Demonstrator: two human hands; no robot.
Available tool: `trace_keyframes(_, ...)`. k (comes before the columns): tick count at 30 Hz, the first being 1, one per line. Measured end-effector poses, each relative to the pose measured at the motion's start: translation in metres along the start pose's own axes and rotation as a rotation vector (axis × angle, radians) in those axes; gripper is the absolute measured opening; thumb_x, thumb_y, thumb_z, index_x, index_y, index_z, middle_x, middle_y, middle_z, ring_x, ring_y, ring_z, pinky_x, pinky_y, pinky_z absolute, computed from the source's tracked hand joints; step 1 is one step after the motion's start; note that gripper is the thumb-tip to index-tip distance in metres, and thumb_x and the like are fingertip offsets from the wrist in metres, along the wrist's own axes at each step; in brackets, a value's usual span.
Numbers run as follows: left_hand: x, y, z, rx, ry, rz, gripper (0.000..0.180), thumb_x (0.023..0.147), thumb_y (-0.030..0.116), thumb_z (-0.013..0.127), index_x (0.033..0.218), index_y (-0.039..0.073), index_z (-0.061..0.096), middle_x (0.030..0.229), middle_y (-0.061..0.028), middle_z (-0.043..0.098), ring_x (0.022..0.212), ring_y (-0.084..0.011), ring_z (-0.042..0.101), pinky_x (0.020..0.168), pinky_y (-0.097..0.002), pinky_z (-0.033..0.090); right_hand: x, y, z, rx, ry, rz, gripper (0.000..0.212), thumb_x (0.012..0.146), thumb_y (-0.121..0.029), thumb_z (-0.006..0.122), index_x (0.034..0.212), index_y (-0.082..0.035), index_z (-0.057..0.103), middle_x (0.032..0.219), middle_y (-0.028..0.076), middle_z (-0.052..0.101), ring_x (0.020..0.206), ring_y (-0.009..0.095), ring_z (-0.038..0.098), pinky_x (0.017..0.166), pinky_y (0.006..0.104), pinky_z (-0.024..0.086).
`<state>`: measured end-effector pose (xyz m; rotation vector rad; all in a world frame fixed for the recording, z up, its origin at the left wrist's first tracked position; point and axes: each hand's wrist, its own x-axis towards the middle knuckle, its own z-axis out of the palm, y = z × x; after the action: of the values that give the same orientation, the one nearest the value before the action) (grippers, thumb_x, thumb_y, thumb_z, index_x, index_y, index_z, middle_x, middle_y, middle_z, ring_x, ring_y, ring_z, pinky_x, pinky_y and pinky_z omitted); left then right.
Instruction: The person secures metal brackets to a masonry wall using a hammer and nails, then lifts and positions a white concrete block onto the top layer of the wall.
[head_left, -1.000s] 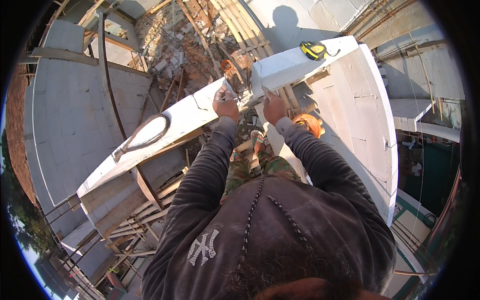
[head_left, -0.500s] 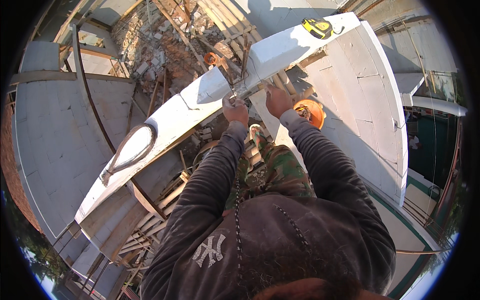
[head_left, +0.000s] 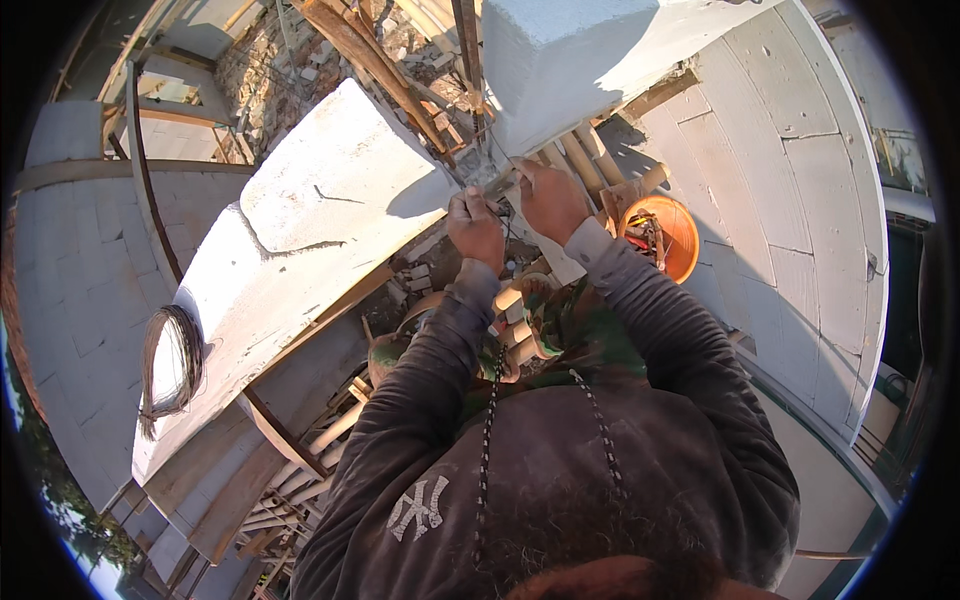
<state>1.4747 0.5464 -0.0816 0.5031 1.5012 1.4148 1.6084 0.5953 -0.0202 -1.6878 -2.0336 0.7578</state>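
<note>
My left hand (head_left: 476,232) is closed, with a short length of thin dark wire (head_left: 508,222) showing beside its fingers. To its right, my right hand (head_left: 553,203) pinches the end of a thin wire that runs up toward the gap. Both hands work at the gap between two white block wall tops, the left one (head_left: 330,190) and the right one (head_left: 560,60). Grey steel and mortar (head_left: 478,166) show in the gap just beyond my fingers; the fingertips' exact grip is partly hidden.
A coil of thin wire (head_left: 150,370) hangs over the left wall top. An orange bucket (head_left: 682,240) with tools stands right of my right forearm. Wooden poles (head_left: 375,65) lean beyond the gap, rubble (head_left: 235,80) lies farther off, and bamboo poles (head_left: 515,335) are below me.
My view has moved closer to the wall, and the yellow tape measure has gone out of it. Both hands stay at the gap, with the fingers slightly shifted.
</note>
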Motion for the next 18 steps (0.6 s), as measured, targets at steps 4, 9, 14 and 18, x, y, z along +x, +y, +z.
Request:
trace_keyframes(4, 0.048, -0.087, -0.028, 0.358, 0.151, 0.264, 0.036, 0.106, 0.035, 0.054, 0.095, 0.001, 0.059, 0.074, -0.0053, 0.059, 0.064, -0.0138, 0.051, 0.062, -0.0326, 0.044, 0.011, 0.018, 0.028, 0.003, -0.051, 0.014, 0.031, 0.091, -0.015, 0.056, 0.118, -0.006, 0.067, 0.096, 0.025, 0.072, 0.093, 0.045, 0.069, 0.083, 0.0529, 0.055)
trace_keyframes(9, 0.069, -0.140, -0.036, 0.176, 0.089, 0.118, 0.039, 0.106, 0.036, 0.054, 0.089, 0.002, 0.059, 0.072, -0.0019, 0.056, 0.066, -0.0108, 0.047, 0.061, -0.0328, 0.042, 0.028, 0.084, 0.089, -0.029, -0.123, -0.019, 0.030, 0.091, -0.016, 0.055, 0.115, -0.003, 0.067, 0.099, 0.026, 0.071, 0.096, 0.046, 0.068, 0.087, 0.0524, 0.054)
trace_keyframes(14, 0.067, -0.146, -0.013, 0.188, 0.011, 0.247, 0.038, 0.106, 0.034, 0.056, 0.087, 0.001, 0.060, 0.072, -0.0003, 0.056, 0.066, -0.0097, 0.048, 0.060, -0.0317, 0.042, 0.037, 0.103, 0.118, 0.015, -0.144, -0.013, 0.033, 0.091, -0.019, 0.055, 0.117, -0.001, 0.067, 0.105, 0.029, 0.070, 0.104, 0.046, 0.066, 0.094, 0.0508, 0.052)
trace_keyframes(18, 0.087, -0.165, -0.035, -0.015, 0.057, -0.033, 0.033, 0.105, 0.032, 0.057, 0.090, 0.003, 0.061, 0.072, -0.0001, 0.057, 0.060, -0.0104, 0.050, 0.054, -0.0320, 0.042, 0.059, 0.134, 0.155, -0.021, -0.137, -0.035, 0.022, 0.095, -0.016, 0.053, 0.101, 0.001, 0.065, 0.103, 0.027, 0.068, 0.100, 0.047, 0.063, 0.090, 0.0516, 0.050)
